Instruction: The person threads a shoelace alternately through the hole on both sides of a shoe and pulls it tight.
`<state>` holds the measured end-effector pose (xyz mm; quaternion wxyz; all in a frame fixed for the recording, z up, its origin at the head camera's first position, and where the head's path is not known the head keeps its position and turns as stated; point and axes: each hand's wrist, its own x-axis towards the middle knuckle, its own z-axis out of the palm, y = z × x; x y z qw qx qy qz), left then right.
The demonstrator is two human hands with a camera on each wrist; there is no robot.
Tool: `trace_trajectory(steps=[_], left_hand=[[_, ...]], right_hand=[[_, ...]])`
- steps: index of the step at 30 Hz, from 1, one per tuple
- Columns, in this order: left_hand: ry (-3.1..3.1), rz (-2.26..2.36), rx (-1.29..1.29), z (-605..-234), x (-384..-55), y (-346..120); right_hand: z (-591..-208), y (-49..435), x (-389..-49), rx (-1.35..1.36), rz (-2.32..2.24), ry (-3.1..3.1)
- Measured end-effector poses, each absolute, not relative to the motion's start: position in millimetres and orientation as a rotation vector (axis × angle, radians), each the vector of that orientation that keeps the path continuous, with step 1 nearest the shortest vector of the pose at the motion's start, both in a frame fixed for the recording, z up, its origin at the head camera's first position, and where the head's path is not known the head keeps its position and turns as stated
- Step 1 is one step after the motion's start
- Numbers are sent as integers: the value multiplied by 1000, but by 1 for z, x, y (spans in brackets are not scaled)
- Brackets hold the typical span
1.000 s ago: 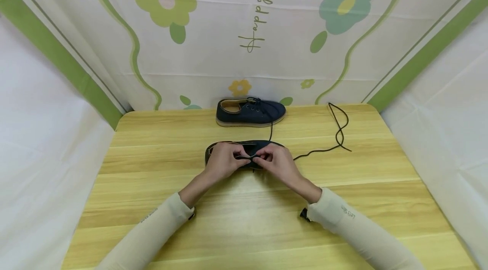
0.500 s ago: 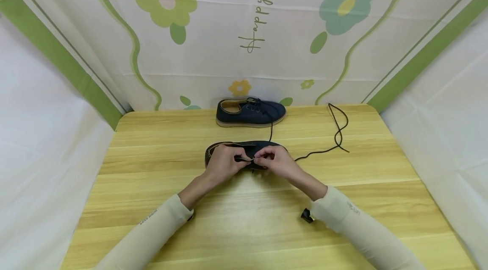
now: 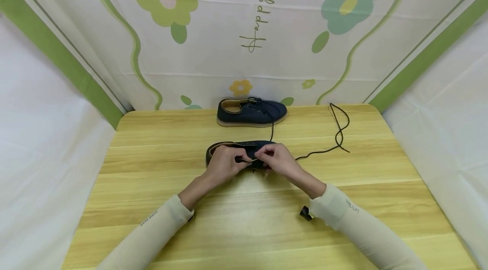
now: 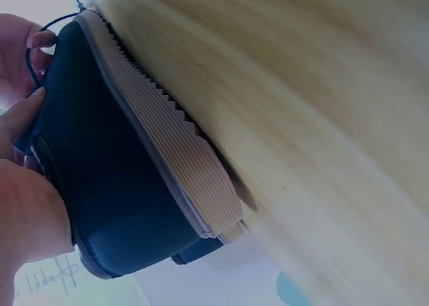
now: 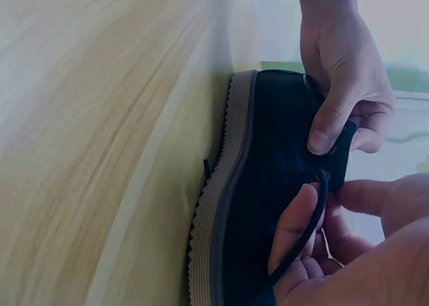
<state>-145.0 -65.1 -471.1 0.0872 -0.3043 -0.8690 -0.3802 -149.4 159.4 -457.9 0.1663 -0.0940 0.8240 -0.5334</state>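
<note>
A dark navy lace-up shoe [image 5: 268,179] with a ribbed tan sole stands on the table, its toe to the right in the head view. My left hand [image 3: 225,162] pinches the eyelet flap of this shoe, thumb on the outer face, fingers inside the opening. Close beside it, my right hand [image 3: 280,160] has its fingertips at the same flap, around an eyelet. From that eyelet a black shoelace [image 5: 299,242] comes out and runs down across the right fingers. A short lace end [image 5: 206,167] pokes out beside the sole.
Behind, against the printed curtain [image 3: 213,49], stands the matching shoe [image 3: 249,115], with its lace through the eyelets. A long loose length of black lace [image 3: 320,151] trails over the wooden table [image 3: 152,134] to the right and crosses itself there.
The right hand has shifted slightly right, and its fingertips have changed their hold at the flap edge. My left hand keeps its pinch, and both shoes stay in place.
</note>
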Motion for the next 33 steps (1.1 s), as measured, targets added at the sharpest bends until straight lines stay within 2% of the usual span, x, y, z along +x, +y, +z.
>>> trace_trajectory(steps=[6,20,33], left_hand=[[-2603,-1086,-864,-470,-144,-63],[-2613,-1183,-840,-472,-143,-65],[-2595,-1188,-842,-475,-143,-64]], right_hand=[[-454,162,-150,-247,-1563,2375],[-453,202,-165,-223,-2183,1794],[-433,286,-202,-135,-2440,1553]])
